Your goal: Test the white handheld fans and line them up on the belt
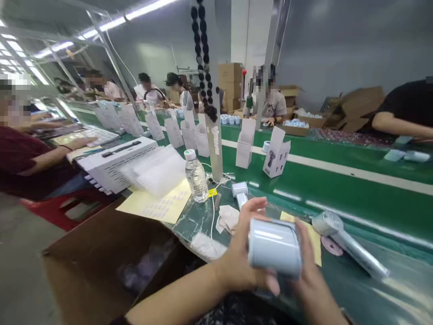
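Observation:
Between my two hands, just in front of the bench edge, is a light blue cylindrical housing (275,247), like the head of a handheld fan. My left hand (238,257) grips it from the left, with the thumb underneath and the fingers behind. Against its right side my right hand (307,257) is closed, slightly blurred, with some fingers hidden. A plastic-wrapped handheld fan (352,246) lies to the right, beside a pink disc (331,246). Behind my left fingers lies another pale blue fan (240,190), partly covered.
A water bottle (196,178) stands by a metal post (214,149). Left are yellow label sheets (169,203), clear plastic bags (158,169) and a cardboard box (84,271). Several white boxes (245,144) stand along the green conveyor (338,167). Co-workers sit around it.

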Available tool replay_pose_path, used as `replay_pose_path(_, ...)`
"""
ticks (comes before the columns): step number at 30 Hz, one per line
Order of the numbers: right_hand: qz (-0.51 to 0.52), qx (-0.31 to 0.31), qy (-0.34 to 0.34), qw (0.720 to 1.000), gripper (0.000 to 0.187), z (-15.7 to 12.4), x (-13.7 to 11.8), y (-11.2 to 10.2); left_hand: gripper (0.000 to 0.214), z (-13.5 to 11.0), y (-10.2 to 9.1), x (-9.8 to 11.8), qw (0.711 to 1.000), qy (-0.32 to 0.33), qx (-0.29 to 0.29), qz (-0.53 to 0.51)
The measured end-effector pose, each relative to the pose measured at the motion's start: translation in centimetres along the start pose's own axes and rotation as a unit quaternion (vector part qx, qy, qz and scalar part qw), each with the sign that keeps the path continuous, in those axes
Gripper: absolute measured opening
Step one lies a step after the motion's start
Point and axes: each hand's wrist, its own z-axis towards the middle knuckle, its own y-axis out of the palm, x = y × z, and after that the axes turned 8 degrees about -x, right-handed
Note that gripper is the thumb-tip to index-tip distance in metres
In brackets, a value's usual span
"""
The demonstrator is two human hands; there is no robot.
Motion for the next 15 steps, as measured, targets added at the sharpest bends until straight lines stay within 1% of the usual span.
replay_pose_path(2,0.001,-0.038,-0.018,0.999,0.089,-0.3,-1.0,1.5,0.084,0.0,1.3,-1.3,0.999,0.011,0.041,0.016)
replay_pose_path(3,-0.011,-0.045,-0.014,0.999,0.089,-0.1,-1.2,1.7,0.083,0.0,1.7,-1.8,0.998,0.003,0.048,0.029)
replay_pose_path(4,-0.03,-0.037,0.001,0.999,0.09,0.4,-1.3,1.5,0.083,0.0,1.9,-2.2,0.998,-0.017,0.046,0.039)
replay_pose_path(6,-0.095,-0.014,0.051,0.994,0.092,1.8,-0.8,0.0,0.085,-0.2,1.7,-2.6,0.992,-0.089,0.015,0.092)
replay_pose_path(8,-0.19,-0.006,0.11,0.976,0.091,3.1,1.2,-2.3,0.079,-0.7,0.5,-2.2,0.968,-0.178,-0.031,0.174)
replay_pose_path(9,-0.239,-0.008,0.136,0.962,0.091,3.5,2.7,-3.3,0.073,-1.0,-0.4,-1.6,0.953,-0.205,-0.049,0.217)
replay_pose_path(10,-0.286,-0.008,0.151,0.946,0.089,3.7,4.5,-4.3,0.065,-1.2,-1.6,-0.9,0.941,-0.206,-0.055,0.262)
replay_pose_path(11,-0.32,-0.02,0.15,0.935,0.086,3.7,6.4,-5.1,0.056,-1.4,-3.2,-0.1,0.932,-0.182,-0.048,0.31)
replay_pose_path(12,-0.342,-0.025,0.146,0.928,0.084,3.6,8.2,-5.8,0.045,-1.5,-5.1,0.9,0.921,-0.142,-0.022,0.362)
replay_pose_path(13,-0.356,-0.029,0.136,0.924,0.082,3.4,9.6,-6.5,0.034,-1.4,-7.3,2.1,0.903,-0.1,0.025,0.418)
replay_pose_path(14,-0.371,-0.027,0.119,0.921,0.079,3.4,10.5,-7.2,0.026,-1.3,-9.8,3.3,0.875,-0.076,0.077,0.472)
replay_pose_path(15,-0.387,-0.018,0.101,0.916,0.073,3.6,10.6,-8.0,0.023,-1.1,-12.6,4.4,0.842,-0.089,0.144,0.512)
